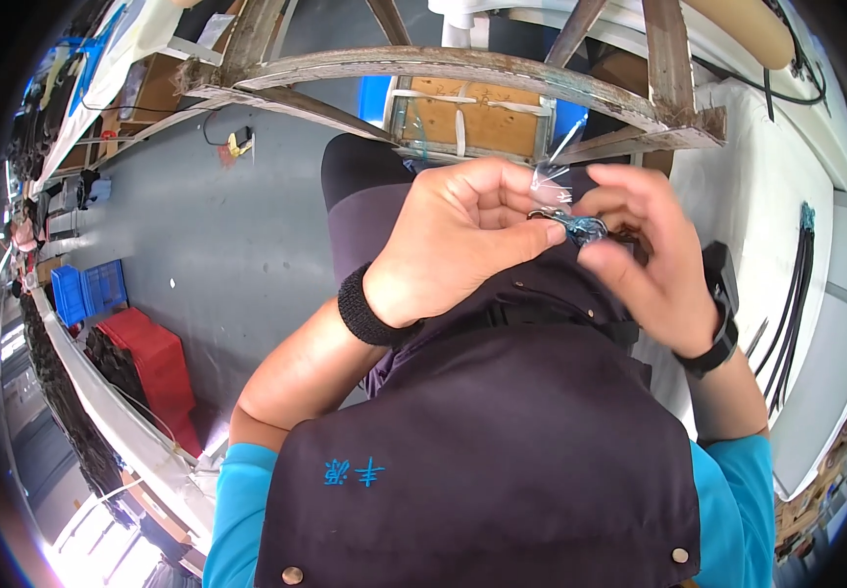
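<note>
My left hand [472,225] pinches a small blue-and-black bundle of strands [585,227] between its thumb and curled fingers, in front of my lap. What exactly the bundle is, I cannot make out. Thin clear plastic strips [553,184] stick up just above it. Close on the bundle's right side, my right hand [644,245] has its thumb and fingers curved but apart. Whether its fingertips touch the bundle is hard to see. A dark apron [482,441] covers my front and lap.
A worn metal frame [443,67] crosses in front of my knees, with a brown panel [472,113] below. At right, black cords with a blue tied end [801,284] lie on a white surface [737,176]. Red bins [154,363] and blue crates [88,291] stand on the left.
</note>
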